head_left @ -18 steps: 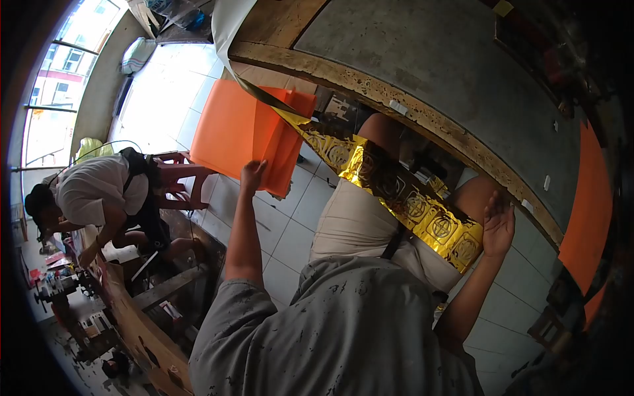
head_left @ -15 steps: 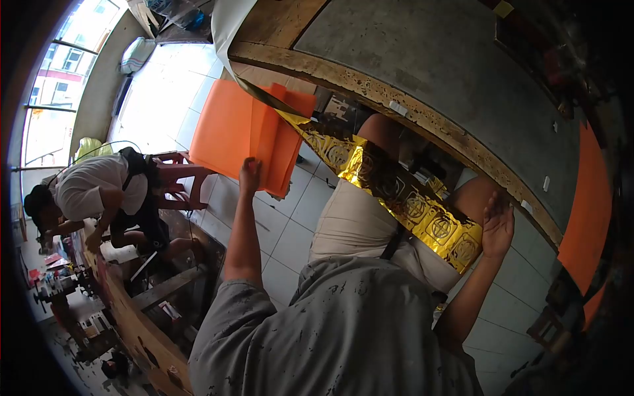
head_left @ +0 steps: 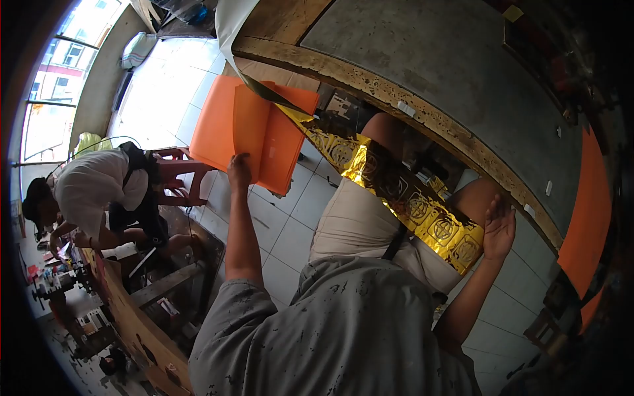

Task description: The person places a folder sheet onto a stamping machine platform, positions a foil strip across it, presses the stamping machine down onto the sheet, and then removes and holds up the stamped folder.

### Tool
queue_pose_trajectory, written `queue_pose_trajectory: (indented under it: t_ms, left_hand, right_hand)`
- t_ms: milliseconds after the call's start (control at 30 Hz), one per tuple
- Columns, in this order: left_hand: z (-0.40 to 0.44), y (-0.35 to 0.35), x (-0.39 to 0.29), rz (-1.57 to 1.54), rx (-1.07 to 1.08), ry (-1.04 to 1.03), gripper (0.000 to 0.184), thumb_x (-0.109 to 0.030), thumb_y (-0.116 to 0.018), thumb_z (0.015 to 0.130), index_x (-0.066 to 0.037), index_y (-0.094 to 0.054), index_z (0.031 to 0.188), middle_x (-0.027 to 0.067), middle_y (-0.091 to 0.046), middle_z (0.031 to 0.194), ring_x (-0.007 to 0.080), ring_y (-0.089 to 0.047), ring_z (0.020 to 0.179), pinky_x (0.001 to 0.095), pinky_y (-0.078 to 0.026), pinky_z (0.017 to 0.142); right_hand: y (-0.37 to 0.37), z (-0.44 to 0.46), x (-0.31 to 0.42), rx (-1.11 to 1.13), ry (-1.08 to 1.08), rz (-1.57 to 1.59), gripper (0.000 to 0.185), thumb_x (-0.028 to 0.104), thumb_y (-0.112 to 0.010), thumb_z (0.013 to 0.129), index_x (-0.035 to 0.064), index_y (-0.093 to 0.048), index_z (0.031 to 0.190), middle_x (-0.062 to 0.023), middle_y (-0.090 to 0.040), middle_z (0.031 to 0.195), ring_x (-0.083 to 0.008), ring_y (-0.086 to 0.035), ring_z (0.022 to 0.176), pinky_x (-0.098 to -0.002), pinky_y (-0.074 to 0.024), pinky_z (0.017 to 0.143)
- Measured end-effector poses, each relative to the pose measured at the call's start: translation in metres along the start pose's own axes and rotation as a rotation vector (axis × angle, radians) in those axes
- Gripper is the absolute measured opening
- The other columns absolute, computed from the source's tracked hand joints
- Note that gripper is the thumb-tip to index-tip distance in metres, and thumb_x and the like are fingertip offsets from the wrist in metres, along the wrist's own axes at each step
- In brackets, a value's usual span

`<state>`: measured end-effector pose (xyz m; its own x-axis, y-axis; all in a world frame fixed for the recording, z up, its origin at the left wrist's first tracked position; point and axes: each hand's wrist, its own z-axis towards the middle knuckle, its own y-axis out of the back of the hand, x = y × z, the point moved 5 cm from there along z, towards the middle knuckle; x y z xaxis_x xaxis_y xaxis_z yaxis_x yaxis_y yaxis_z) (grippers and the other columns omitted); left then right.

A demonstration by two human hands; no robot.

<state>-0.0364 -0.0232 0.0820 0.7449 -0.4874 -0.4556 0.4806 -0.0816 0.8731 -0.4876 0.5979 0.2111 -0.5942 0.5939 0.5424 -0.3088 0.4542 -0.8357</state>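
A stack of orange sheets [head_left: 210, 129] lies at the left of the workbench. My left hand [head_left: 239, 171] is closed on the near edge of the top orange sheet [head_left: 249, 129], which curls up from the stack. Across my lap runs a long strip of gold foil [head_left: 442, 228], cut or printed with dark round and square patterns, narrowing and twisting toward the bench. My right hand [head_left: 499, 230] is open beside the foil's right end, palm up with fingers stretched out. Whether it touches the foil I cannot tell.
A workbench with a grey top [head_left: 422, 59] and worn wooden edge [head_left: 370, 82] stands before me. Another orange sheet [head_left: 586, 218] hangs at the right. At the left, a co-worker [head_left: 99, 185] bends over a wooden bench [head_left: 142, 336]. A red stool [head_left: 188, 178] stands nearby.
My left hand has shifted slightly left with the sheet's edge, and the sheet bends more. My right hand and the foil stay nearly still. The co-worker's arms have moved lower left.
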Motion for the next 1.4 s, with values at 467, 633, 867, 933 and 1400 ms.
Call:
queue_pose_trajectory:
  t_ms: [467, 633, 867, 933, 1400]
  left_hand:
    - [-0.042, -0.060, -0.073, 0.174, 0.265, -0.015, 0.024, -0.027, -0.067, 0.090, -0.010, -0.069, 0.105, 0.0164, -0.061, 0.125, 0.0406, -0.062, 0.113, 0.0498, -0.055, 0.091]
    - [-0.050, -0.067, -0.085, 0.224, 0.205, 0.037, 0.044, -0.037, -0.080, 0.079, -0.007, -0.067, 0.109, 0.0191, -0.055, 0.129, 0.0383, -0.055, 0.123, 0.0486, -0.055, 0.092]
    - [-0.038, -0.067, -0.061, 0.090, 0.238, -0.030, 0.028, -0.032, -0.072, 0.087, -0.006, -0.070, 0.098, 0.0219, -0.064, 0.117, 0.0416, -0.065, 0.108, 0.0490, -0.055, 0.090]
    - [-0.029, -0.074, -0.040, 0.122, 0.262, -0.018, 0.026, -0.029, -0.065, 0.091, -0.004, -0.070, 0.094, 0.0246, -0.067, 0.107, 0.0446, -0.066, 0.099, 0.0516, -0.055, 0.086]
    - [-0.007, -0.015, 0.026, -0.339, 0.049, 0.303, 0.037, -0.011, -0.047, 0.102, -0.011, -0.056, 0.138, 0.0242, -0.069, 0.113, 0.0408, -0.068, 0.106, 0.0452, -0.054, 0.086]
  right_hand:
    - [-0.005, 0.004, -0.002, 0.028, -0.004, 0.008, 0.048, 0.027, -0.038, 0.113, -0.0040, -0.039, 0.151, -0.0236, -0.049, 0.152, -0.0339, -0.056, 0.135, -0.0474, -0.0509, 0.110]
    - [-0.001, -0.001, -0.001, -0.003, 0.001, -0.003, 0.048, 0.027, -0.038, 0.113, -0.0037, -0.041, 0.150, -0.0230, -0.051, 0.151, -0.0333, -0.058, 0.133, -0.0465, -0.0522, 0.109]
    - [-0.015, 0.001, -0.002, -0.008, 0.014, -0.006, 0.049, 0.029, -0.038, 0.113, -0.0082, -0.045, 0.144, -0.0233, -0.057, 0.144, -0.0318, -0.061, 0.129, -0.0442, -0.0540, 0.107]
    - [-0.016, 0.001, -0.003, -0.014, 0.006, 0.000, 0.049, 0.029, -0.038, 0.113, -0.0085, -0.045, 0.144, -0.0233, -0.057, 0.144, -0.0317, -0.061, 0.129, -0.0441, -0.0541, 0.107]
    - [-0.012, 0.003, -0.003, -0.028, 0.013, -0.020, 0.051, 0.030, -0.036, 0.114, -0.0087, -0.041, 0.147, -0.0236, -0.054, 0.146, -0.0322, -0.061, 0.129, -0.0439, -0.0548, 0.106]
